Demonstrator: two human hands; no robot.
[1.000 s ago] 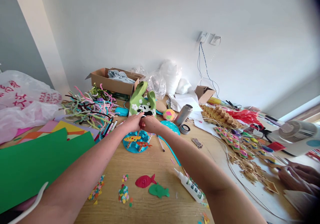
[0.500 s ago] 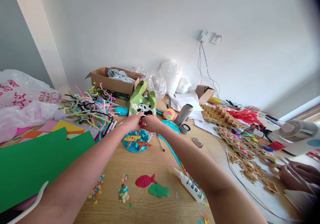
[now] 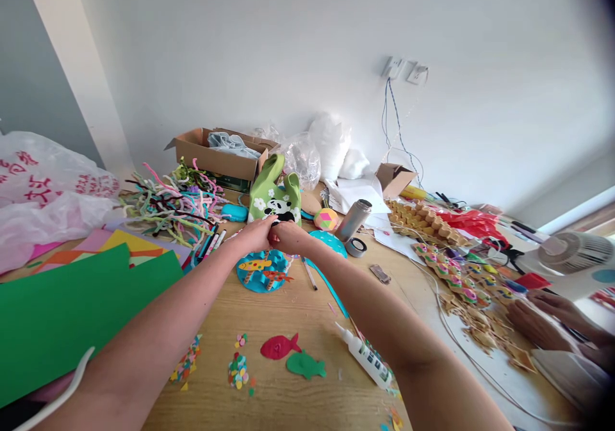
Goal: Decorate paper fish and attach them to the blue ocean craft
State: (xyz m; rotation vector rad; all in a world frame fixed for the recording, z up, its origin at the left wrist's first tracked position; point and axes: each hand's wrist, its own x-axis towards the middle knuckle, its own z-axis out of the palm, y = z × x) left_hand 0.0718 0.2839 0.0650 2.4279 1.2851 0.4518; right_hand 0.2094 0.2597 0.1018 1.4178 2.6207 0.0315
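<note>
My left hand (image 3: 259,231) and my right hand (image 3: 287,234) meet in front of a green panda bag (image 3: 262,194). Their fingers are closed together, and anything between them is hidden or too small to make out. Just below them lies a round blue craft piece (image 3: 250,285) carrying a yellow paper fish (image 3: 254,265) and an orange paper fish (image 3: 276,276). Closer to me, a red fish cutout (image 3: 278,346) and a green fish cutout (image 3: 305,365) lie flat. A white glue bottle (image 3: 368,357) rests on its side by my right forearm.
Green paper sheets (image 3: 72,316) and pipe cleaners (image 3: 173,207) lie left. Small paper dots (image 3: 237,373) sit in front. A metal bottle (image 3: 354,221) leans beside a tape roll (image 3: 356,247). At right are egg cartons (image 3: 423,219), a fan (image 3: 571,252) and another person's hands (image 3: 542,325).
My hands stay almost in the same place, fingers still together. At the right, the other person's hands have moved leftward, closer to the carton scraps.
</note>
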